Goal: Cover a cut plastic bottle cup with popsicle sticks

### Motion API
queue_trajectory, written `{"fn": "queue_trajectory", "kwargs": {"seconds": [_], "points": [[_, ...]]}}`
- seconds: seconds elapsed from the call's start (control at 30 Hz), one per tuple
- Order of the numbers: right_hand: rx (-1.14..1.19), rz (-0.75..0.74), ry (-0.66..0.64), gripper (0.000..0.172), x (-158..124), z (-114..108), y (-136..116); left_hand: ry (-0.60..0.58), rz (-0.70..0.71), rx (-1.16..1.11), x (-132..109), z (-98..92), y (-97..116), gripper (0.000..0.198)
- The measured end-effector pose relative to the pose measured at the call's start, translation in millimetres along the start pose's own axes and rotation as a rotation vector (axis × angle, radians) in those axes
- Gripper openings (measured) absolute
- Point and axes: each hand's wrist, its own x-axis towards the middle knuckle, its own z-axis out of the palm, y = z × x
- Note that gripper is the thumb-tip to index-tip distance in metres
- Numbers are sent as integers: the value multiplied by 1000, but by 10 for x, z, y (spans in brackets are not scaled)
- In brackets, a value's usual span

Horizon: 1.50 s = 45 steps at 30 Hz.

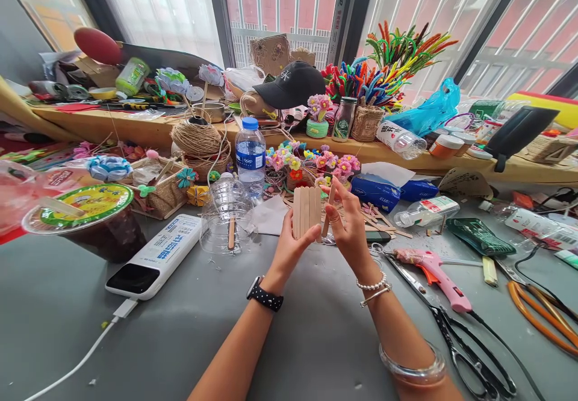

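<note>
My left hand (292, 245) holds a flat panel of several wooden craft sticks (307, 209) laid side by side, upright, with the thumb across its lower front. Just right of the panel, my right hand (347, 223) pinches a single wooden stick (330, 203) between thumb and fingers. That stick stands nearly upright, tilted slightly, close to the panel's right edge; whether they touch I cannot tell. Behind my hands more loose sticks (401, 230) are scattered on the grey table (316, 329). Another stick (232, 232) shows at the clear plastic piece (212, 220) on the left.
A pink glue gun (440, 274) and black-handled scissors (465, 347) lie right of my right arm. On the left are a white power bank (158, 256) and a lidded drink cup (103, 232). A water bottle (250, 157) stands behind. Craft supplies crowd the wooden ledge (149, 125).
</note>
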Motion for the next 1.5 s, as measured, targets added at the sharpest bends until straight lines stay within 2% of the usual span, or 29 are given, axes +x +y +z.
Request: {"fn": "queue_trajectory", "kwargs": {"seconds": [0.23,0.33,0.53,0.73,1.1,1.5], "points": [[-64,-36,-26,43,-15,5,41,28,-49,15,-16,-14,-33,74],[-69,-34,-4,40,-22,21,34,-15,-59,47,-10,-40,-47,73],[-85,7,25,38,-32,31,34,-87,39,16,8,-44,-75,77],[-90,31,49,37,-28,31,41,-159,68,-57,-22,-10,-95,94],[-76,38,85,35,-32,15,10,-125,186,22,-17,-20,-143,88],[-59,29,96,33,-18,8,12,-114,222,88,-16,-25,-142,88]]}}
